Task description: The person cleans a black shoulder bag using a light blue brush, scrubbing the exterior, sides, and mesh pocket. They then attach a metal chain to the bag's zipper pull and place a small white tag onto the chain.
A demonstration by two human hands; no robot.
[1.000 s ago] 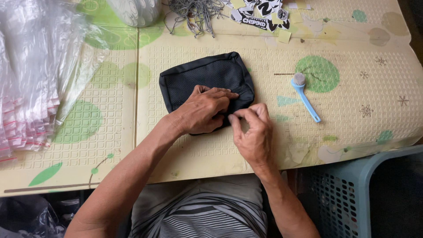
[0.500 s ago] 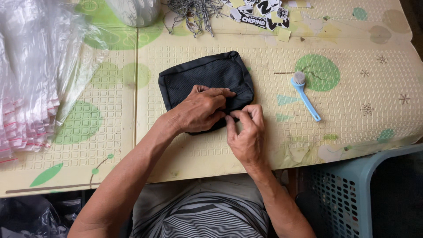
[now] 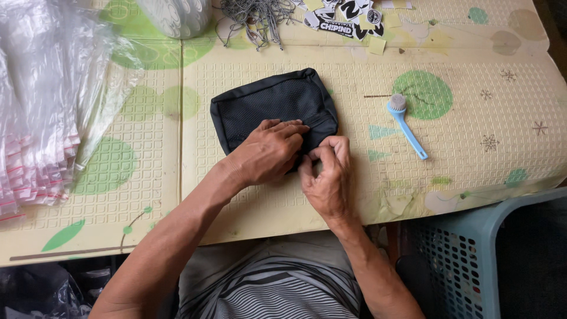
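A black pouch [image 3: 266,103] with a mesh front lies flat on the yellow patterned mat [image 3: 484,118]. My left hand [image 3: 266,152] rests palm down on its near edge, fingers pressing the fabric. Right beside it, my right hand [image 3: 328,177] pinches the pouch's near right corner with fingers curled; what the fingertips hold is hidden. The two hands touch each other at the pouch's edge.
A small blue brush [image 3: 406,125] lies on the mat to the right of the pouch. Clear plastic bags [image 3: 47,100] are piled at the left. Stickers [image 3: 348,18] and beaded cords [image 3: 254,15] lie at the far edge. A light blue plastic basket [image 3: 490,254] stands at lower right.
My right hand has shifted slightly left along the pouch's near edge, closer to my left hand. The pouch has stayed in place.
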